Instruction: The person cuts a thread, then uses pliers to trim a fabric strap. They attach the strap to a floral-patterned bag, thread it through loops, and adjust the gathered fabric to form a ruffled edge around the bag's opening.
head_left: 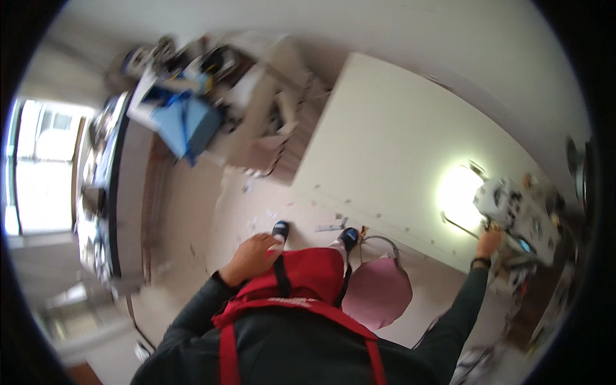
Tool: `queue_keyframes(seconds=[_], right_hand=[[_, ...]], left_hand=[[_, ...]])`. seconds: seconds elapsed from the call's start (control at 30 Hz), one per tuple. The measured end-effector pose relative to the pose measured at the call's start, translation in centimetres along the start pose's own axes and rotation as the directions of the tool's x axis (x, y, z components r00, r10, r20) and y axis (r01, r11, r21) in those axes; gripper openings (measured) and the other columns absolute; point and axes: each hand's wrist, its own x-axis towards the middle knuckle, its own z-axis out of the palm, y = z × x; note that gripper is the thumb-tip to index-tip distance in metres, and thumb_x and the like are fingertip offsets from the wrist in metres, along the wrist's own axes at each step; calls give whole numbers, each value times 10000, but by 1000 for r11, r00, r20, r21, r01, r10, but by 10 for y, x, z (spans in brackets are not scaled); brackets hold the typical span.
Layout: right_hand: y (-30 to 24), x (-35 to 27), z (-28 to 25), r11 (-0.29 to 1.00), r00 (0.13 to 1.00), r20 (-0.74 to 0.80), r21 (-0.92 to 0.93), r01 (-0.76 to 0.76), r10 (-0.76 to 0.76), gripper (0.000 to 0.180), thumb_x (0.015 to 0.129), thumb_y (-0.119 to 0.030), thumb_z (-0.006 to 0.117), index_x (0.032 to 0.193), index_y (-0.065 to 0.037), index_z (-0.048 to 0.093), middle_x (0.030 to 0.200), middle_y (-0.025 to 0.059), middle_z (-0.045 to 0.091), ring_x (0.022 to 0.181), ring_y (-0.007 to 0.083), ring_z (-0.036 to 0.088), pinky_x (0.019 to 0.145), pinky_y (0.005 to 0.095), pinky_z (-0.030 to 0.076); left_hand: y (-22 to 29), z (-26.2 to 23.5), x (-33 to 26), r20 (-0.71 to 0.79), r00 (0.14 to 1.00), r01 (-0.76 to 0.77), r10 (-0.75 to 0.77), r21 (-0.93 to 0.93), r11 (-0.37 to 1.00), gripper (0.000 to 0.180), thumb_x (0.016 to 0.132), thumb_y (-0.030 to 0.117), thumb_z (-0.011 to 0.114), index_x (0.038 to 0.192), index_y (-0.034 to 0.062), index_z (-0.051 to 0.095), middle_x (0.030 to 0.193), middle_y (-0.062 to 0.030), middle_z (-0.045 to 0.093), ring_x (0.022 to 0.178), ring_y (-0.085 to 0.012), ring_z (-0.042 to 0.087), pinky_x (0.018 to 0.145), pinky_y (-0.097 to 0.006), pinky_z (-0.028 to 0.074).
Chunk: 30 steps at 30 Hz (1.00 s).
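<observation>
My left hand (253, 258) hovers over or rests against the red apron (308, 269) at my front, with its fingers stretched out and nothing in it. Reaching far to the right, my right hand (489, 242) is at the near side of a white sewing machine (497, 202) on a large white table (378, 135). Its fingertips are blurred and partly hidden against the machine, so I cannot make out whether they grip anything. A bright light glares on the tabletop beside the machine.
A round pink stool (378, 292) stands by my feet, close to the table. Scraps lie on the floor (250, 199). Blue fabric (186, 122) hangs off a cluttered surface at the upper left. A loaded bench (115, 192) runs along the left, near a window (48, 167).
</observation>
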Motion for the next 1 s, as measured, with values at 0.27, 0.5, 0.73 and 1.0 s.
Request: queue_keyframes(seconds=[0.27,0.5,0.73,1.0], right_hand=[[-212,-95,-204,232,959,192,962,-142,-209,172,977,-135,575,919,-17,686,891,95,684,846,208,658,786,320,526],[-514,-115,-435,-239,584,-199,971,8,-787,127,875,10,627,1001,14,642,917,149,695,817,238,684,754,305,521],[-742,-193,-561,-542,414,-352,599,-590,-839,134,905,-57,640,1008,-17,565,987,79,566,904,177,534,870,289,430],[-935,-288,-617,-19,-69,-373,226,-974,-925,63,914,-117,598,938,-98,543,922,27,516,846,148,451,793,289,373]], left_hand=[[14,-15,-11,-67,996,-74,54,-360,930,409,876,213,666,1237,39,583,1133,-203,627,1027,-400,612,882,-450,504],[-38,-88,-71,-309,943,-307,123,-668,678,744,801,-62,598,1489,34,330,1266,-226,583,1138,-403,603,941,-400,498],[-213,-184,-244,-698,635,-115,-331,-510,853,571,888,-43,524,1443,31,411,1036,-162,667,890,-281,678,758,-336,529],[-331,-216,-349,-852,336,98,-402,-393,914,505,818,189,746,1267,4,606,792,-88,568,674,-218,554,576,-315,446]])
